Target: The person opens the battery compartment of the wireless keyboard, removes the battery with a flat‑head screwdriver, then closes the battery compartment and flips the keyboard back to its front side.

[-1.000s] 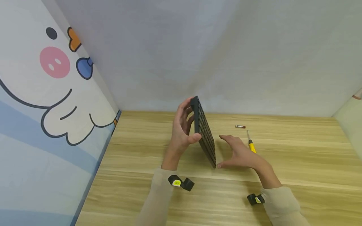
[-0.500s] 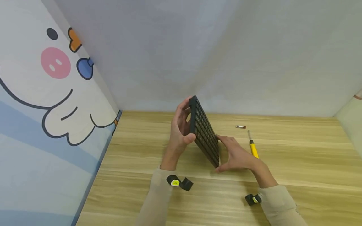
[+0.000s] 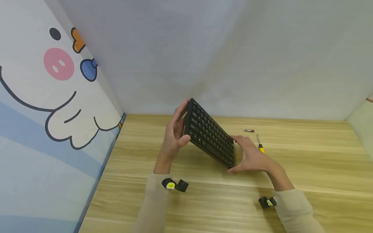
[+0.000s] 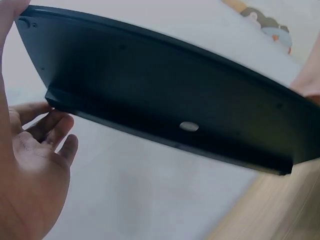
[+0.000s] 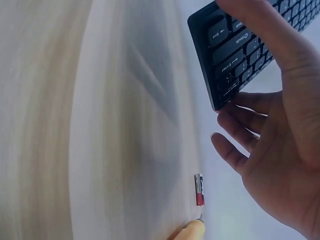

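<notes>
A black keyboard [image 3: 210,134] is tilted up between both hands, keys turned toward the right and its left end raised. The left hand [image 3: 174,137] grips the raised end, thumb on the near edge and fingers on the far edge. In the left wrist view the dark underside of the keyboard [image 4: 150,85] shows, with a small pale oval label [image 4: 189,126]. The right hand [image 3: 250,157] holds the lower right end, thumb at the near corner and fingertips at the far corner. In the right wrist view, its thumb lies over the keyboard [image 5: 227,60] and the fingers touch the opposite edge.
On the wooden table [image 3: 314,161], a small battery [image 3: 249,130] lies beyond the right hand. A screwdriver with a yellow handle [image 3: 261,149] lies behind that hand, partly hidden. A pale wall [image 3: 233,64] rises at the back, and a cartoon-printed panel [image 3: 73,129] stands at the left.
The right hand has come into contact with the keyboard's lower end. The left hand has moved left, and the keyboard has turned so its keys face the head camera more.
</notes>
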`<move>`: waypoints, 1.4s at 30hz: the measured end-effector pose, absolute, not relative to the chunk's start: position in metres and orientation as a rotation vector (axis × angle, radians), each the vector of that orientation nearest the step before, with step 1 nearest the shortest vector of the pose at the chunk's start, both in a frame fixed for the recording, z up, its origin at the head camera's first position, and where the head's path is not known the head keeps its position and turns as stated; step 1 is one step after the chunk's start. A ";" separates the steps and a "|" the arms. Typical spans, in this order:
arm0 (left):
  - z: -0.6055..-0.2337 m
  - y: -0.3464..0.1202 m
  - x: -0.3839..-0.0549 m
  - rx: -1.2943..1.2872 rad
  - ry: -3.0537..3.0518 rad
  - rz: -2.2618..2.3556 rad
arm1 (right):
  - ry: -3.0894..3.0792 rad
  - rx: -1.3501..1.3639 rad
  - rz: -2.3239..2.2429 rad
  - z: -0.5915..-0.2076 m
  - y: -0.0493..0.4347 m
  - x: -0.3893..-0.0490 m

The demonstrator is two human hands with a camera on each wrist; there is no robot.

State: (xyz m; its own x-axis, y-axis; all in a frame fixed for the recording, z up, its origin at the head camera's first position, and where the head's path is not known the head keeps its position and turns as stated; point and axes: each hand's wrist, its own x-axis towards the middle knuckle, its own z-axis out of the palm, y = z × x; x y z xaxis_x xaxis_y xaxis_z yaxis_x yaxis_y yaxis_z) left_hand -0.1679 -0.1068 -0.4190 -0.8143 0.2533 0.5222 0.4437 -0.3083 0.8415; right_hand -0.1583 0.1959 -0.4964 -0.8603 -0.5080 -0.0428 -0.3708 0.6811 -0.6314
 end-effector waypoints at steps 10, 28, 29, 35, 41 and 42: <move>-0.427 -0.131 -0.172 -0.890 -1.898 -2.142 | 2.730 -0.685 -0.894 -0.495 0.204 -0.162; -0.449 -0.158 -0.166 -0.647 -2.057 -2.219 | 2.851 -0.690 -0.811 -0.484 0.215 -0.168; -0.451 -0.159 -0.165 -0.635 -2.057 -2.232 | 2.853 -0.692 -0.806 -0.484 0.215 -0.169; -0.465 -0.167 -0.164 -0.557 -2.067 -2.311 | 2.855 -0.699 -0.776 -0.485 0.215 -0.171; -0.477 -0.172 -0.165 -0.410 -2.152 -2.302 | 2.867 -0.697 -0.711 -0.486 0.212 -0.173; -0.478 -0.172 -0.165 -0.383 -2.176 -2.290 | 2.869 -0.693 -0.703 -0.486 0.212 -0.174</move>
